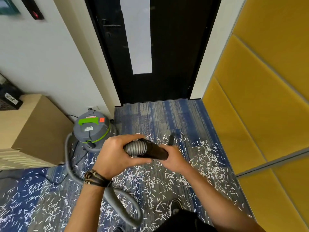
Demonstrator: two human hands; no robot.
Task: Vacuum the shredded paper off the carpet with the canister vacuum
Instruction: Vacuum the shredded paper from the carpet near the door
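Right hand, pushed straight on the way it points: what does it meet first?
Likely the left hand, gripping the ribbed hose just ahead of the right hand's black tube; the canister stands beyond.

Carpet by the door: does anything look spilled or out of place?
Yes. Shredded paper lies scattered across the carpet, from beside the vacuum to the yellow wall; the strip nearest the door is bare. Nothing looks damaged.

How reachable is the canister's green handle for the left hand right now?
Probably yes, once freed. The left hand grips the ribbed hose end, so it must let go first. The green handle sits uncovered atop the canister vacuum, just beyond that hand, with nothing between them.
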